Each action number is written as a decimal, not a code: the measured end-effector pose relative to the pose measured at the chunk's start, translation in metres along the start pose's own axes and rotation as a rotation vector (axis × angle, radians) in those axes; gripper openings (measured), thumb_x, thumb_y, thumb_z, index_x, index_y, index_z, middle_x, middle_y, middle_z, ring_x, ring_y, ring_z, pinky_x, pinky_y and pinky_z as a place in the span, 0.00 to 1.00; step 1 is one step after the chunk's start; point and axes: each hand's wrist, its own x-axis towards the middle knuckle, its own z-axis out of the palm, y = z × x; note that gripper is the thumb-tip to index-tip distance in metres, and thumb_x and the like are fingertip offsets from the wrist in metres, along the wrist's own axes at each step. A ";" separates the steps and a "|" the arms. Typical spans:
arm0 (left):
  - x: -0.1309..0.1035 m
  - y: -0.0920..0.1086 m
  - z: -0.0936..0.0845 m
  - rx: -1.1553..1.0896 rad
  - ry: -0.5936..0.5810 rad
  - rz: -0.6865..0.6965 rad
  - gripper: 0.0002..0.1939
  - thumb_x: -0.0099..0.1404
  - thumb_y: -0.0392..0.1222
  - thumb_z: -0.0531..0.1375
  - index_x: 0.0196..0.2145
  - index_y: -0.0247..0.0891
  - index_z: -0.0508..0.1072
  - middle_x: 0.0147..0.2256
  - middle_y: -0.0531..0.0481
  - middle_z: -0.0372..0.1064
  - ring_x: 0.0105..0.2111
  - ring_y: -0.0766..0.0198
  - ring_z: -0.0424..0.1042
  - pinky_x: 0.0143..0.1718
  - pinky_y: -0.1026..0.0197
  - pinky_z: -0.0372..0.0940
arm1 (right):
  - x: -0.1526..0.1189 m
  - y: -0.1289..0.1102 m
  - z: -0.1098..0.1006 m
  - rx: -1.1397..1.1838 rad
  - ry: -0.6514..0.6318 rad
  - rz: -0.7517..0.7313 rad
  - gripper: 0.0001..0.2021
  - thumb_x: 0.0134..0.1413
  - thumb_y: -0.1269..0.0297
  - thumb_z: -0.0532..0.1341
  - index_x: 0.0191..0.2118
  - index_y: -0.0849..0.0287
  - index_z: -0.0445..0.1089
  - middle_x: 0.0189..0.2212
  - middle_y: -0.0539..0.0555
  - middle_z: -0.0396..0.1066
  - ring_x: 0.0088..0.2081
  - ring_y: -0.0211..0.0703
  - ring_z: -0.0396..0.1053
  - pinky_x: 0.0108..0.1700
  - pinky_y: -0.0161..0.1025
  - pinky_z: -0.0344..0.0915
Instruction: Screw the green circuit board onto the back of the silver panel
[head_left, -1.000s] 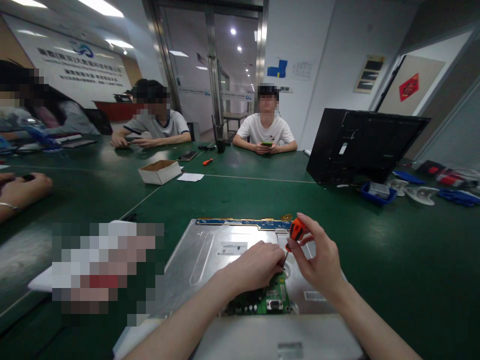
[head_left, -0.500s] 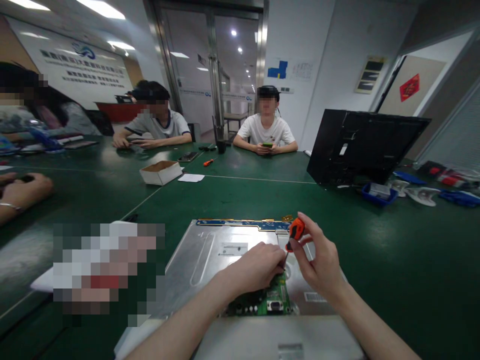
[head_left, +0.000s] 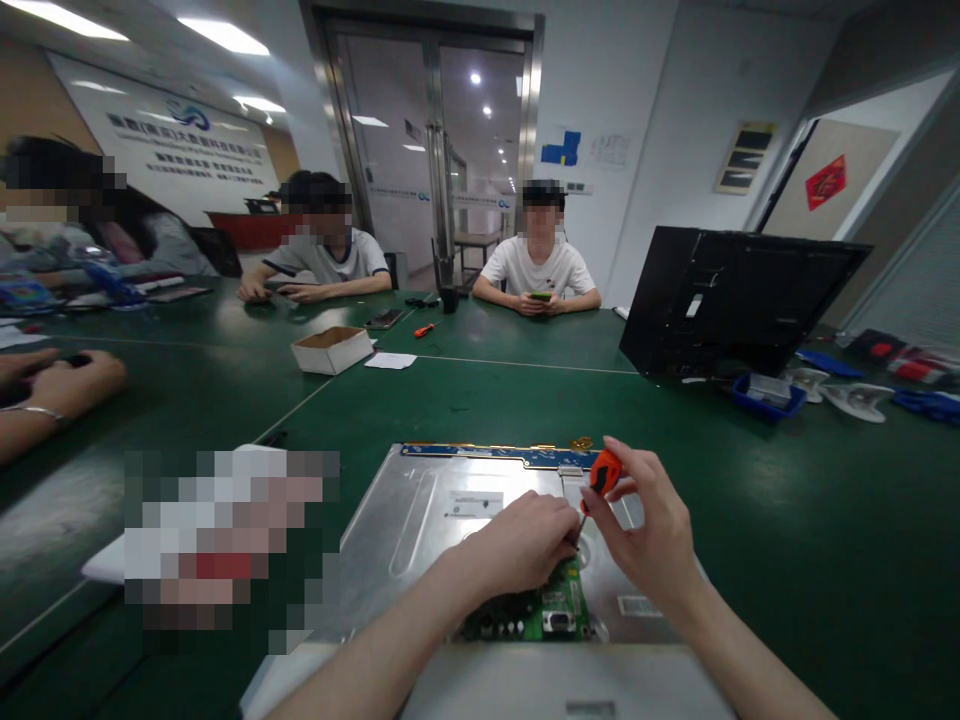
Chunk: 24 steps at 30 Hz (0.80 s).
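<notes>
My right hand (head_left: 652, 520) grips the handle of an orange and black screwdriver (head_left: 603, 470), its shaft slanting down to the board area. Against the lower shaft, my left hand (head_left: 529, 540) has its fingers curled together; whatever they pinch is hidden. Under both hands lies a silver metal panel (head_left: 420, 510) with a label and a blue circuit strip (head_left: 480, 455) along its far edge. A green circuit board (head_left: 559, 600) with a connector shows below my left hand.
A white box (head_left: 332, 355), a paper and another screwdriver (head_left: 424, 330) lie ahead. At the right stand a black monitor housing (head_left: 735, 300) and a blue tray (head_left: 769, 398). People sit across and at the left; a person's hands (head_left: 75, 385) show there.
The whole view has shifted slightly, so things appear a little further right and lower. Both hands keep nearly the same place on the panel, and the screwdriver handle looks slightly turned.
</notes>
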 end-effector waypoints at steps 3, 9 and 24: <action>-0.001 0.001 -0.001 -0.011 0.013 0.022 0.06 0.65 0.33 0.59 0.41 0.37 0.71 0.40 0.43 0.75 0.39 0.52 0.74 0.37 0.56 0.64 | 0.000 -0.003 -0.001 -0.006 -0.028 -0.013 0.26 0.64 0.70 0.58 0.66 0.55 0.56 0.35 0.53 0.70 0.27 0.39 0.69 0.26 0.37 0.71; 0.000 -0.001 0.002 -0.010 0.003 0.023 0.05 0.66 0.33 0.59 0.40 0.37 0.72 0.40 0.43 0.75 0.40 0.52 0.74 0.38 0.56 0.64 | -0.002 -0.003 -0.001 0.015 -0.026 -0.013 0.26 0.64 0.71 0.57 0.66 0.56 0.56 0.35 0.54 0.73 0.26 0.39 0.71 0.26 0.37 0.72; 0.000 0.004 -0.001 0.015 0.001 -0.019 0.05 0.67 0.32 0.60 0.41 0.36 0.72 0.40 0.44 0.75 0.40 0.53 0.74 0.39 0.57 0.63 | 0.000 -0.003 -0.002 0.011 -0.010 -0.010 0.25 0.63 0.70 0.57 0.65 0.55 0.57 0.36 0.54 0.74 0.27 0.39 0.71 0.27 0.37 0.73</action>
